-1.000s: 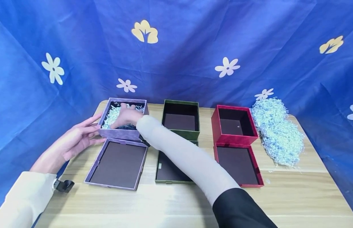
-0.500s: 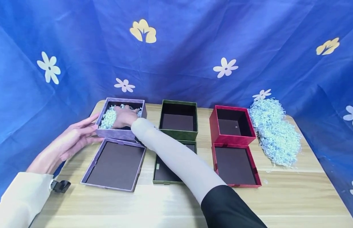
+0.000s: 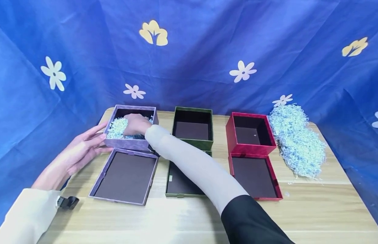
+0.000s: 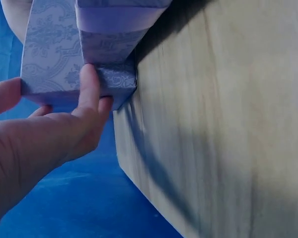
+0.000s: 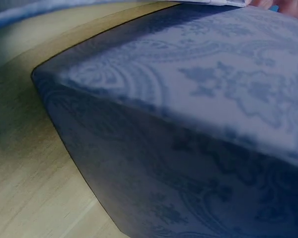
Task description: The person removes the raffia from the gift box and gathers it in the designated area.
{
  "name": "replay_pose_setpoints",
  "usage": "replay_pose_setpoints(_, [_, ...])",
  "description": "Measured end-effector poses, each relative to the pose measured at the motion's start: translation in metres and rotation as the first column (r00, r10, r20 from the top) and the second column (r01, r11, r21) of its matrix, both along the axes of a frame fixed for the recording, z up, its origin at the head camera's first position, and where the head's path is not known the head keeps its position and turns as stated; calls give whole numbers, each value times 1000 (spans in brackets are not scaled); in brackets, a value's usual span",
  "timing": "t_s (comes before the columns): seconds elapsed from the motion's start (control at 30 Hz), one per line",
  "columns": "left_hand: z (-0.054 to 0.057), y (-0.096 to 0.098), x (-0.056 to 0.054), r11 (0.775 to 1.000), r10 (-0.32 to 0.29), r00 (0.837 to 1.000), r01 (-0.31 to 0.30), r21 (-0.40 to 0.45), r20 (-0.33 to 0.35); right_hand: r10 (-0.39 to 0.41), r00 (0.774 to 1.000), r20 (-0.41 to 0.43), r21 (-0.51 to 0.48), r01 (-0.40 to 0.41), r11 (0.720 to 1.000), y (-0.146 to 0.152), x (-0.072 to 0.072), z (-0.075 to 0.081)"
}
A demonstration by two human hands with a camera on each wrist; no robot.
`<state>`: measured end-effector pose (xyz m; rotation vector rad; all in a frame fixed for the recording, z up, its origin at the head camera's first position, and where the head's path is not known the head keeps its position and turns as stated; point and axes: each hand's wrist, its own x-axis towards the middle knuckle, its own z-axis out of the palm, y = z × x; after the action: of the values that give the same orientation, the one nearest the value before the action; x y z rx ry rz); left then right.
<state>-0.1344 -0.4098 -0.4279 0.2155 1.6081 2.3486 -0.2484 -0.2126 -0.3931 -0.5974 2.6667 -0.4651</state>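
A purple patterned box [image 3: 127, 144] stands at the back left, with pale blue shredded paper [image 3: 117, 128] inside. My right hand [image 3: 136, 124] reaches down into it, knuckles up, its fingertips hidden in the shreds; I cannot tell whether they grip any. Against the box's left side rests my left hand [image 3: 80, 151], fingers extended. In the left wrist view, the left hand [image 4: 54, 131] touches the patterned walls around a corner of the box [image 4: 52, 49]. The right wrist view is filled mostly by the box's outer walls [image 5: 139, 124].
The purple lid [image 3: 124, 177] lies inside up before its box. To the right stand a green box [image 3: 192, 144] and a red box [image 3: 253, 149], each with a lid in front. A heap of blue shredded paper [image 3: 298, 142] lies at the table's right. A blue flowered cloth [image 3: 195, 51] hangs behind.
The right hand, spread over the shreds a second ago, has pushed down and now shows its knuckles, with its fingers hidden. The left hand has stayed at the purple box's side.
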Motion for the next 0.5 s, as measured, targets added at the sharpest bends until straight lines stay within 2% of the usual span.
replay_pose_setpoints(0.27, [6, 7, 4, 996, 57, 997, -61, -62, -50, -1, 999, 38, -113, 6, 994, 8, 0, 5])
replay_pose_setpoints(0.5, [13, 9, 6, 994, 95, 995, -97, -55, -36, -26, 999, 25, -163, 30, 986, 9, -1, 5])
